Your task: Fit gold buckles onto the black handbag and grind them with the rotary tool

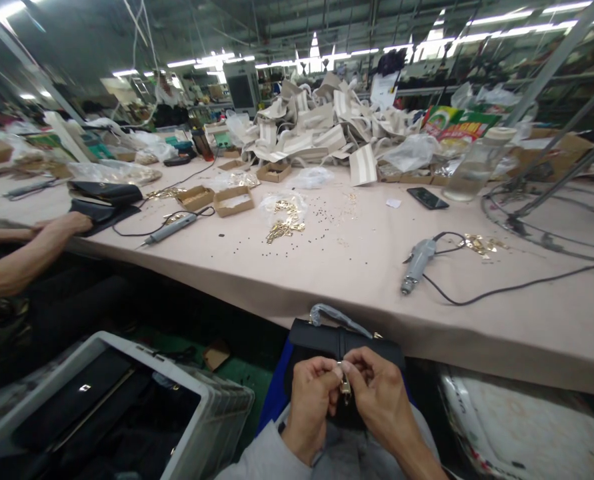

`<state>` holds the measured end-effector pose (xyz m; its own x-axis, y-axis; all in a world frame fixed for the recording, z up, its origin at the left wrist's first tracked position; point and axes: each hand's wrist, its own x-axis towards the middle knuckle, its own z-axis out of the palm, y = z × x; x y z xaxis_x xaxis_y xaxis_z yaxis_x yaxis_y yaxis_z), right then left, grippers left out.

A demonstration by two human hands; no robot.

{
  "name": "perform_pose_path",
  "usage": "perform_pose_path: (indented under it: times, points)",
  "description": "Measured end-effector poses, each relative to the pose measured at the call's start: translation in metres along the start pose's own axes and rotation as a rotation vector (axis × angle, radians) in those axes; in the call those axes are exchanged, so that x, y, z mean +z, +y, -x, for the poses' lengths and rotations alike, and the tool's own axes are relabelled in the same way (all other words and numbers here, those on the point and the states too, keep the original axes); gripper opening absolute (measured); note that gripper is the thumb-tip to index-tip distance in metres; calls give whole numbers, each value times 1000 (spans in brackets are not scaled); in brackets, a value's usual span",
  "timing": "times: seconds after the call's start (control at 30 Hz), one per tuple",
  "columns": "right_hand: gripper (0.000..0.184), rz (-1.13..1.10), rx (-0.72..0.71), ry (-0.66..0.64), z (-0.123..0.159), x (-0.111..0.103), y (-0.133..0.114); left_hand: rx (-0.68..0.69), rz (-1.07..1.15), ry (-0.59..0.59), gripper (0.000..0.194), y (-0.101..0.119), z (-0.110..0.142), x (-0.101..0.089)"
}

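Observation:
A black handbag [317, 340] rests on my lap against the table's front edge, its top handle [344, 320] wrapped in clear plastic. My left hand [314, 400] and my right hand [377, 397] meet over its front, thumbs and fingers pinched together. Between them a small gold metal clasp [345, 387] hangs at the bag's strap, partly covered by my fingertips. Both hands are closed on this clasp. Exactly how each finger grips it is hidden.
On the table [327, 280] lie a grey electric screwdriver [417, 263], another screwdriver [169, 230], gold fittings [285, 227], scattered small screws, and a phone [427, 198]. A grey crate [211, 400] holds black bags. At left, a co-worker's hand [67, 225] touches a black bag [104, 200].

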<state>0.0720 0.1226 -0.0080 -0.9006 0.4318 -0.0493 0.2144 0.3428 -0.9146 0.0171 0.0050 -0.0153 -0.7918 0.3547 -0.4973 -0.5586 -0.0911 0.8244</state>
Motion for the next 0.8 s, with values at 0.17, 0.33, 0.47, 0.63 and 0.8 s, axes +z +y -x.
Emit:
perform_pose_path:
  times: [0.17,0.33,0.47,0.63,0.8]
  points:
    - [23,51,-74,-11,3,-3,4,-148,184,-80,21,3,-3,0]
    - [25,160,-352,-68,6,-13,5,-112,140,-12,17,6,-2,-1]
    - [37,304,-552,-117,6,-16,10,-133,124,16,10,11,-4,0]
    - [37,444,-654,-111,-2,-15,17,-200,148,-2,10,15,-9,2]
    - [35,466,-588,-175,-15,-19,6,60,-203,100,20,11,-2,-3]
